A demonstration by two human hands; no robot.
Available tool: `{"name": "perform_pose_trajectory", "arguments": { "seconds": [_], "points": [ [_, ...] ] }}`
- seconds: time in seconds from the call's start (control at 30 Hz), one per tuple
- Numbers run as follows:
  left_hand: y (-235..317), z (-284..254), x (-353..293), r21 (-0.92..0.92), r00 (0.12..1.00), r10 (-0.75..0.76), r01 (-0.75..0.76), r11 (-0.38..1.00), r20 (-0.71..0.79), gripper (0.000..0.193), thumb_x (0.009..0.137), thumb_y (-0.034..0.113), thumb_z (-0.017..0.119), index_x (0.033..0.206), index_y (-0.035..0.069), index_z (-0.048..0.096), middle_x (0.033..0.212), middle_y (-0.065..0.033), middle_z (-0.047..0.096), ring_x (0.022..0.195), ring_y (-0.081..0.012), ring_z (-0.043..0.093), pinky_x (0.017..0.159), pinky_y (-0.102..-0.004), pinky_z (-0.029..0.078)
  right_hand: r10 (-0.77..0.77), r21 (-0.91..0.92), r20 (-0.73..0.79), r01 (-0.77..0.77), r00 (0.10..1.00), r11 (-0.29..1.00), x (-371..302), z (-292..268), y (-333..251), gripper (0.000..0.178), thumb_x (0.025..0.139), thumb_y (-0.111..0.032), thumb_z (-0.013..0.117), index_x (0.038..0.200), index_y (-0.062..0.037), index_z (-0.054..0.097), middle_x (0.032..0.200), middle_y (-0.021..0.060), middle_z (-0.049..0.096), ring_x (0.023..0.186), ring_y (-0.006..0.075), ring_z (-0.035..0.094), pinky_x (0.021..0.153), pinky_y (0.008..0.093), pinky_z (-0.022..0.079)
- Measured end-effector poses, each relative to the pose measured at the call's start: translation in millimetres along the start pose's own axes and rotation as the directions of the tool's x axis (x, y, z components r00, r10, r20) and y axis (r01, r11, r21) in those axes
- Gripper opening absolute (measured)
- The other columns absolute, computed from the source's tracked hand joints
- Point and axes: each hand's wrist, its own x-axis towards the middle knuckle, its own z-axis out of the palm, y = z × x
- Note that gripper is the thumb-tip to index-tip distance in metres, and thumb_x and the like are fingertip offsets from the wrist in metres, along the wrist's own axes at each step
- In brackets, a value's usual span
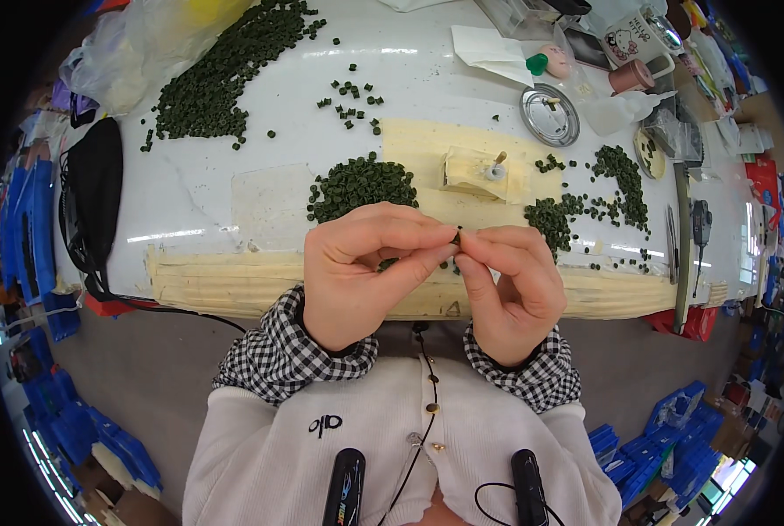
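Observation:
Over the table's front edge, my left hand (361,272) and my right hand (519,285) meet fingertip to fingertip. Both are closed in a pinch on a small dark green part (457,237), mostly covered by the fingers. Just behind my left hand lies a heap of similar dark green parts (363,186). A second pile of them (550,223) sits beyond my right hand. Between these, a small taped block (466,173) stands on yellow tape, with a white fitting and a brown peg (500,159) sticking up from it.
A large pile of green parts (212,83) lies at the far left by a plastic bag (133,61). A black cloth item (94,188) lies at the left edge. At the right are a round metal dish (549,127), tweezers (672,237), a mug (633,39) and a thread spool (630,77).

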Motion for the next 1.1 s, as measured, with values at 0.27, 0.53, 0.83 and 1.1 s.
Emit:
{"name": "perform_pose_trajectory", "arguments": {
  "seconds": [0.27,0.53,0.83,1.1],
  "points": [
    [-2.8,-3.9,1.1,-0.118,0.998,-0.05,0.053,0.992,0.033,0.022,0.082,-0.011,0.064,0.103,-0.005,0.067,0.104,-0.0132,0.066,0.093,-0.0161,0.065,0.082,-0.0242,0.053,-0.009,0.02,0.029,0.008,1.0,1.0,0.6,-2.6,-0.5,0.027,0.077,0.009,0.07,0.103,-0.0007,0.069,0.097,0.011,0.064,0.083,0.0176,0.063,0.071,0.0246,0.051],
    [1.1,-2.2,2.2,-0.189,0.989,-0.145,0.142,0.972,-0.004,0.029,0.082,-0.011,0.065,0.109,-0.006,0.057,0.101,-0.0163,0.067,0.098,-0.02,0.066,0.087,-0.0292,0.054,0.067,0.1,0.031,-0.07,0.997,0.993,-1.5,-1.6,0.7,0.026,0.077,0.008,0.07,0.101,-0.0001,0.07,0.098,0.0114,0.065,0.084,0.0179,0.063,0.072,0.0249,0.051],
    [-0.9,-2.7,3.5,-0.118,0.995,-0.097,0.094,0.989,-0.019,0.019,0.078,-0.013,0.067,0.095,-0.004,0.067,0.094,-0.0126,0.066,0.085,-0.0151,0.063,0.075,-0.0246,0.052,0.088,0.124,0.047,-0.093,0.995,0.988,-1.9,-2.1,0.8,0.025,0.078,0.008,0.069,0.102,0.0,0.07,0.098,0.0113,0.064,0.084,0.0176,0.064,0.072,0.0247,0.052],
    [1.6,-6.2,3.7,0.073,1.0,-0.02,0.019,0.997,0.009,0.02,0.078,-0.013,0.066,0.095,-0.003,0.069,0.092,-0.012,0.066,0.082,-0.0143,0.062,0.069,-0.0233,0.05,0.119,0.125,0.051,-0.125,0.992,0.984,-2.6,-1.8,0.9,0.027,0.078,0.007,0.069,0.104,-0.0011,0.07,0.097,0.0105,0.064,0.084,0.0168,0.063,0.072,0.0242,0.051]
  ]
}}
